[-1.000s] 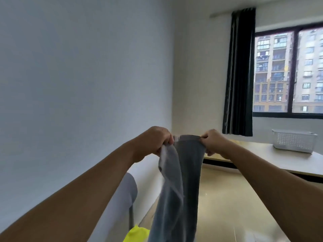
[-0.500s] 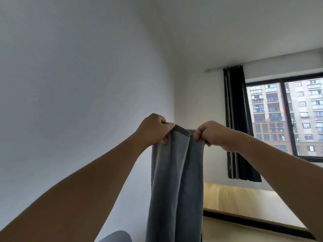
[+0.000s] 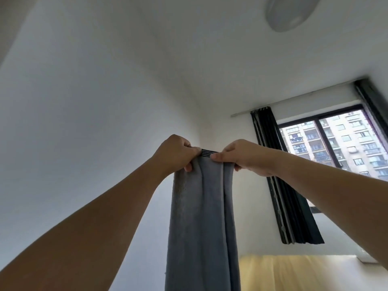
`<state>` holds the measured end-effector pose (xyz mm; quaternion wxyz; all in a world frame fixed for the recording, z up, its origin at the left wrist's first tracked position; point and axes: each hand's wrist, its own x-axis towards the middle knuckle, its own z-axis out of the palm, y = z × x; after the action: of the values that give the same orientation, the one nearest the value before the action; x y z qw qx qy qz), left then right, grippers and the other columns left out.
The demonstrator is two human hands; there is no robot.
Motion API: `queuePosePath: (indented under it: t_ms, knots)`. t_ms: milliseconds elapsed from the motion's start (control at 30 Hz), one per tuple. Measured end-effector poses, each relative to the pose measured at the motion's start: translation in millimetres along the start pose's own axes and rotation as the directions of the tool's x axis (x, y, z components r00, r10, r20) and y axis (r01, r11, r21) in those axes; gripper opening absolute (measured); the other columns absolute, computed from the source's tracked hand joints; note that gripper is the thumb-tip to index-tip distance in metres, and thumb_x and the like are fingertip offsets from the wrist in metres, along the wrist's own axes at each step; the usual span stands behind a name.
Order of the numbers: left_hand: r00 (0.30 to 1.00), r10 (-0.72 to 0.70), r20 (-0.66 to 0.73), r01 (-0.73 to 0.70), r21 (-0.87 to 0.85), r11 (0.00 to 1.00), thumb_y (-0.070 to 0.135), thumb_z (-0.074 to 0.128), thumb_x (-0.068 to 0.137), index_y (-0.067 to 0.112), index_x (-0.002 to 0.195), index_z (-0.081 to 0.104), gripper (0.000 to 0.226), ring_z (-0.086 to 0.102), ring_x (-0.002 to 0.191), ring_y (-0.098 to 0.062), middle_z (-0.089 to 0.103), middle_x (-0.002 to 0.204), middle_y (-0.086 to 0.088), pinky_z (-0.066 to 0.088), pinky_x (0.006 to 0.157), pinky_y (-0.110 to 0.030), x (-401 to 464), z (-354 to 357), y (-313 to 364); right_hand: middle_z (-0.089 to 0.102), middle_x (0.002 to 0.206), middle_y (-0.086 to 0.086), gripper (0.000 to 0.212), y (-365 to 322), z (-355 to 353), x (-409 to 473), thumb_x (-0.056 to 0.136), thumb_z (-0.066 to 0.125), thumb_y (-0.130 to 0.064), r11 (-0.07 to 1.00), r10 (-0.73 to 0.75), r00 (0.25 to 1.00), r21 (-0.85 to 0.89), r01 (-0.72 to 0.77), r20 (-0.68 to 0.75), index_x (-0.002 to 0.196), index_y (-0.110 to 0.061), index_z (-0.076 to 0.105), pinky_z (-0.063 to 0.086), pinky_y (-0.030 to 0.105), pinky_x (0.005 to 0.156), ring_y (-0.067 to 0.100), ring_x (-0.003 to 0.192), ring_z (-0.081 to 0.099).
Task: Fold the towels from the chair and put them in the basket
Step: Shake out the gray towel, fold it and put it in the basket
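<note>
A long grey towel [image 3: 201, 223] with a black-striped top hem hangs straight down in front of me, its lower end cut off by the frame's bottom edge. My left hand [image 3: 176, 152] grips the top hem on the left. My right hand [image 3: 241, 156] pinches the same hem on the right, the two hands a short gap apart and raised high. The chair and the basket are out of view.
White walls stand to the left and ahead. A dark curtain [image 3: 285, 185] hangs beside a window [image 3: 340, 145] at the right. A round ceiling lamp [image 3: 291, 11] is overhead. A yellowish lit strip of wall [image 3: 294, 271] shows at the bottom right.
Both hands have lifted the towel higher and my view has tilted upward. The chair, the yellow cloth, the table and the basket have dropped out of sight. The towel now hangs straighter.
</note>
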<state>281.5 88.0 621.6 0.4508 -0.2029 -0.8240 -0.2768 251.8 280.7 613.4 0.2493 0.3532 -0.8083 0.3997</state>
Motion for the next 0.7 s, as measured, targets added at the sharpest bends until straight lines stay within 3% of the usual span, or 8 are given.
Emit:
queuePosePath:
  t_ms: [67,167,267,400,533,633,700]
  knots:
    - [0.999,-0.001,0.036,0.002,-0.014,1.000,0.033,0.059,0.086,0.012,0.056,0.050,0.037,0.046,0.055,-0.013,0.060,0.046,-0.006,0.039,0.061,-0.026,-0.7,-8.8,5.7,0.049,0.085,0.011,0.049,-12.5,-6.8,0.6,0.069,0.078,-0.047,0.998,0.007,1.000,0.066,-0.009,0.026,0.093,-0.008,0.062,0.045,0.042,0.081,0.024,0.082,0.045]
    - [0.993,-0.041,0.108,0.043,-0.019,0.999,0.028,0.055,0.088,0.011,0.062,0.051,0.031,0.050,0.059,-0.016,0.062,0.052,-0.010,0.042,0.065,-0.027,-5.0,-18.7,14.9,0.056,0.087,0.013,0.022,-28.7,-11.7,1.5,0.086,0.067,-0.020,0.995,-0.018,0.996,0.100,0.010,0.088,0.094,0.000,0.064,0.046,0.044,0.098,0.022,0.085,0.053]
    - [0.941,-0.175,0.289,0.164,0.062,0.985,0.022,0.044,0.084,0.007,0.073,0.055,0.021,0.055,0.058,-0.021,0.066,0.059,-0.012,0.044,0.067,-0.031,-12.8,-27.8,18.6,0.051,0.077,0.010,0.006,-45.9,-15.9,-1.7,0.088,0.057,-0.009,0.998,-0.037,0.994,0.050,0.032,0.106,0.084,-0.004,0.056,0.048,0.036,0.085,0.020,0.078,0.049]
    - [0.828,-0.369,0.422,0.201,0.391,0.898,0.030,0.044,0.081,0.008,0.084,0.062,0.029,0.064,0.062,-0.022,0.071,0.066,-0.006,0.053,0.078,-0.036,-20.1,-40.9,11.8,0.045,0.063,0.000,0.024,-57.0,-25.8,-7.5,0.090,0.052,-0.004,1.000,-0.024,0.995,0.019,0.022,0.096,0.067,-0.010,0.047,0.045,0.020,0.064,0.007,0.057,0.047]
    - [0.881,-0.328,0.342,0.171,0.417,0.893,0.041,0.042,0.085,0.013,0.097,0.059,0.035,0.062,0.080,-0.021,0.067,0.094,-0.004,0.050,0.080,-0.037,-20.9,-42.0,12.8,0.042,0.058,-0.002,0.032,-58.6,-32.3,-15.6,0.089,0.052,-0.002,0.994,0.000,0.995,-0.111,0.012,0.104,0.061,-0.013,0.044,0.040,0.016,0.053,0.003,0.048,0.042]
    - [0.963,-0.161,0.214,0.101,0.267,0.958,0.032,0.040,0.091,0.010,0.072,0.049,0.030,0.046,0.062,-0.017,0.053,0.073,-0.005,0.038,0.061,-0.028,-18.4,-44.1,20.5,0.036,0.057,-0.002,0.033,-64.6,-39.9,-20.5,0.087,0.051,0.002,0.993,-0.039,0.998,-0.113,0.044,0.047,0.061,-0.015,0.039,0.032,0.018,0.050,0.007,0.049,0.035]
    - [0.994,-0.046,0.102,0.031,0.143,0.989,0.020,0.041,0.090,0.012,0.060,0.034,0.032,0.034,0.057,-0.017,0.040,0.063,-0.005,0.029,0.057,-0.030,-15.9,-48.9,24.2,0.034,0.058,-0.001,0.034,-71.1,-48.1,-24.8,0.086,0.050,0.004,0.992,-0.080,0.997,-0.093,0.081,0.014,0.061,-0.016,0.037,0.025,0.022,0.051,0.009,0.052,0.031]
